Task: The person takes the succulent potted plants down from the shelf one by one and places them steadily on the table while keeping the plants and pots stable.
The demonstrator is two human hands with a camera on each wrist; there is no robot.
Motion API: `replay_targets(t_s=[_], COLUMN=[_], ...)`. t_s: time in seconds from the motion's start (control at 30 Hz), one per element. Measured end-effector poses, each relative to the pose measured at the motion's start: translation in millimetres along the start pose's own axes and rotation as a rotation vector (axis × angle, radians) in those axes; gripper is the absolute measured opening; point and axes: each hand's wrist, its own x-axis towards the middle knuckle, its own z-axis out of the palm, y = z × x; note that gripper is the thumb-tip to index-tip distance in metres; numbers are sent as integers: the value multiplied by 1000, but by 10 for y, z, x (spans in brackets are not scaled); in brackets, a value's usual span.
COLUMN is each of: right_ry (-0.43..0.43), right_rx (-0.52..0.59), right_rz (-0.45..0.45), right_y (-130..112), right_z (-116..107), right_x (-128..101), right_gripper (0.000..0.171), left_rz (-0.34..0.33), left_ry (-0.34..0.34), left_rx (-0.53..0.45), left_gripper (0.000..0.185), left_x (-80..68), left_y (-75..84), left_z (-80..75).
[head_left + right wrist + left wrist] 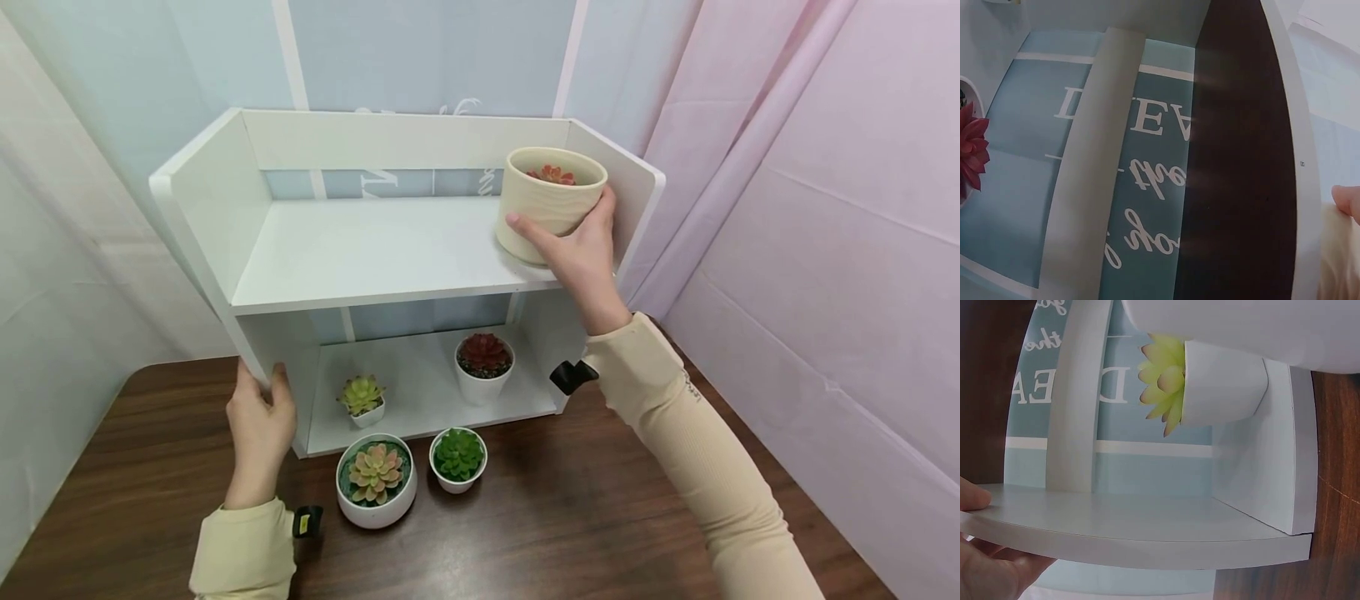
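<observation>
Right hand (581, 254) is wrapped around the cream pot (550, 202), thumb across the front of the pot and fingers curled round its far side, with the pot tilted so that only its lower edge meets the upper board of the white shelf unit (390, 250); a red succulent (552, 175) is seen inside the rim, just above the thumb. The pot is held at the right end of that upper board, close beside the unit's right side panel. Left hand (258, 429) is closed on the lower front edge of the unit's left side panel, thumb on one face and fingers on the other; in the left wrist view the thumb tip (974, 499) is pressed on the panel's flat face. A dark wooden table (600, 517) is seen beneath both hands, and the unit is stood on it. Below the right hand, on the lower board, a white pot with a dark red succulent (483, 365) is placed; nearer the left hand, a small white pot with a yellow-green succulent (363, 400) is set on the same board. On the table between the two forearms, just in front of the unit, a wide white bowl with a pink-green succulent (376, 481) and a smaller white pot with a green succulent (458, 458) are stood close together. A pale blue lettered backdrop (1147, 162) is seen behind the unit, and pink curtain (825, 208) hangs beyond the right hand.
</observation>
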Motion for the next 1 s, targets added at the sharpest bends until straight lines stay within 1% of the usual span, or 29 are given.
replay_targets(t_s=[0.27, 0.43, 0.63, 1.0], right_ry=[19, 18, 29, 49], right_rx=[126, 162, 143, 26], right_rz=[19, 36, 52, 72], right_y=[-8, -3, 11, 39], right_z=[34, 38, 26, -4], right_x=[47, 60, 73, 82], right_gripper=[100, 98, 97, 99], left_rz=[8, 7, 6, -4], left_ry=[7, 6, 0, -21], left_rx=[4, 5, -3, -6], left_gripper=[39, 39, 39, 42], left_x=[18, 21, 19, 9], left_y=[20, 24, 10, 3], left_z=[1, 3, 33, 48])
